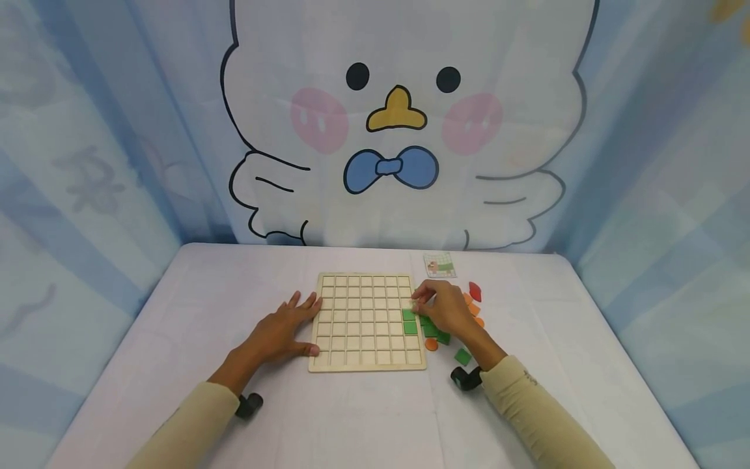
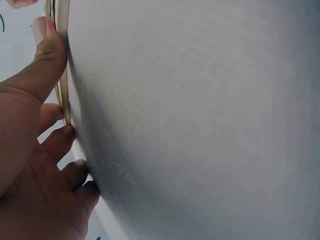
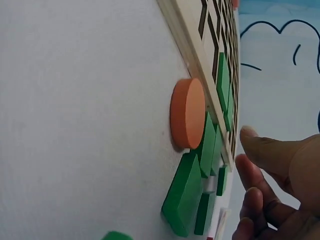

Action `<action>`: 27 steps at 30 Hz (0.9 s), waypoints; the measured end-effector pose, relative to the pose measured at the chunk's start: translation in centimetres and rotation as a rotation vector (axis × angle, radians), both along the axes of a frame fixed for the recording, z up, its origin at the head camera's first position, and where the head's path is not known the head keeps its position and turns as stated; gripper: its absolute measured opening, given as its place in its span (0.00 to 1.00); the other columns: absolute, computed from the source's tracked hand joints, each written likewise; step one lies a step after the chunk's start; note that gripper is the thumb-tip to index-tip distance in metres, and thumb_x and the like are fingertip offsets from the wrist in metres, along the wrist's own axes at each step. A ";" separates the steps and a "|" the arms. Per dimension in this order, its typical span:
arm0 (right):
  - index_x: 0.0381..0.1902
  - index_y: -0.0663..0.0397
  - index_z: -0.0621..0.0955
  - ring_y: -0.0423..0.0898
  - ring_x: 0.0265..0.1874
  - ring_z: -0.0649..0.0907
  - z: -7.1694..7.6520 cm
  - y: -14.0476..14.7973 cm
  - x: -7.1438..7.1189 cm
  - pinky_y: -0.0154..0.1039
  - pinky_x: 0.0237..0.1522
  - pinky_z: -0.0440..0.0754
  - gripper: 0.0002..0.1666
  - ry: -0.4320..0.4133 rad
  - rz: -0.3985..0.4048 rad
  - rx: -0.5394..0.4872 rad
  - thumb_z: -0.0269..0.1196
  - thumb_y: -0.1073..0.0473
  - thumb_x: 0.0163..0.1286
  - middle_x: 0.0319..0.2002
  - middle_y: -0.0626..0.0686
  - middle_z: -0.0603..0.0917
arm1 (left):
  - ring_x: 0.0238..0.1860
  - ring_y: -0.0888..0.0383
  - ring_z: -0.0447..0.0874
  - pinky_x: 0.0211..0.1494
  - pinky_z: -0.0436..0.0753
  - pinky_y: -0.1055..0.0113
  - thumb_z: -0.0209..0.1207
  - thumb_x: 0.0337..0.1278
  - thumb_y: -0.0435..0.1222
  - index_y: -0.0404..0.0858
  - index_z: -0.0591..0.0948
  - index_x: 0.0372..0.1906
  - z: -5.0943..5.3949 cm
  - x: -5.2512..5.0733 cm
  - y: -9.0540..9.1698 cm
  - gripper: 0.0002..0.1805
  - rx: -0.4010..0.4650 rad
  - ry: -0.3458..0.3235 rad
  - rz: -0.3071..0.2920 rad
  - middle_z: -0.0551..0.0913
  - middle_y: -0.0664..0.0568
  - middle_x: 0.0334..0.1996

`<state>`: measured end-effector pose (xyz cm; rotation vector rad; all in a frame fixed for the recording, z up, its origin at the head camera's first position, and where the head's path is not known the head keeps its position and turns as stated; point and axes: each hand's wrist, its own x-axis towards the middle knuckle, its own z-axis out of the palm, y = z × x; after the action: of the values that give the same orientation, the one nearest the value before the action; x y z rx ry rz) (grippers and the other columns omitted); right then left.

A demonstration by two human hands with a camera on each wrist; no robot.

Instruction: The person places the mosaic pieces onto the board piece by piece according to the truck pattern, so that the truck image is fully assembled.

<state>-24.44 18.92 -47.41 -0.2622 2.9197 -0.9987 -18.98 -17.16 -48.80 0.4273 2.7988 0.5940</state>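
Note:
A wooden grid board [image 1: 357,368] lies on the table. My left hand [image 1: 281,335] rests at its left edge, fingers spread; in the left wrist view the thumb [image 2: 47,55] touches the board's side. My right hand [image 1: 446,309] is over the board's right edge, fingers bent. The right wrist view shows a gap between its thumb [image 3: 265,150] and index finger, with nothing visible there. Two green square tiles [image 1: 409,327] sit in the grid's rightmost column below those fingertips. More green pieces [image 3: 182,200] lie beside the board, partly under the right hand, with an orange disc [image 1: 431,344] near them.
A small picture card [image 1: 440,265] lies behind the right hand. To the right are a red piece [image 1: 475,291] and several orange pieces [image 1: 473,310]. A lone green square [image 1: 463,356] lies near the right wrist. A printed curtain [image 1: 398,208] hangs behind the table.

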 end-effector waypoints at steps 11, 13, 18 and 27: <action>0.52 0.48 0.88 0.48 0.34 0.81 0.2 1.4 -1.8 0.36 0.34 0.79 0.16 0.039 -0.072 0.025 0.75 0.62 0.68 0.47 0.54 0.90 | 0.85 0.30 0.47 0.78 0.63 0.25 0.77 0.51 0.56 0.48 0.57 0.86 0.2 0.0 0.2 0.60 -0.010 -0.007 0.015 0.52 0.50 0.87; 0.55 0.47 0.88 0.49 0.36 0.81 0.2 1.5 -2.1 0.36 0.34 0.79 0.17 0.026 -0.076 0.038 0.74 0.62 0.69 0.49 0.55 0.89 | 0.85 0.30 0.47 0.78 0.63 0.25 0.77 0.51 0.56 0.48 0.57 0.86 0.2 0.0 0.2 0.60 -0.008 -0.008 0.018 0.52 0.50 0.87; 0.58 0.45 0.88 0.52 0.43 0.82 0.0 1.4 -2.4 0.36 0.37 0.79 0.19 -0.002 -0.068 0.078 0.73 0.61 0.71 0.51 0.57 0.88 | 0.85 0.30 0.47 0.77 0.63 0.25 0.77 0.51 0.56 0.48 0.57 0.86 0.1 0.0 0.2 0.60 -0.012 -0.007 0.019 0.52 0.50 0.87; 0.52 0.47 0.87 0.52 0.42 0.82 -0.1 1.0 -2.5 0.41 0.40 0.82 0.13 -0.030 -0.073 0.107 0.73 0.60 0.71 0.44 0.55 0.86 | 0.87 0.32 0.45 0.79 0.62 0.26 0.76 0.52 0.55 0.48 0.57 0.86 0.2 0.1 0.3 0.60 -0.014 -0.012 0.013 0.52 0.50 0.87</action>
<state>-26.96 19.88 -47.47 -0.1354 2.9631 -0.8426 -18.90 -16.88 -48.56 0.4012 2.7946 0.5777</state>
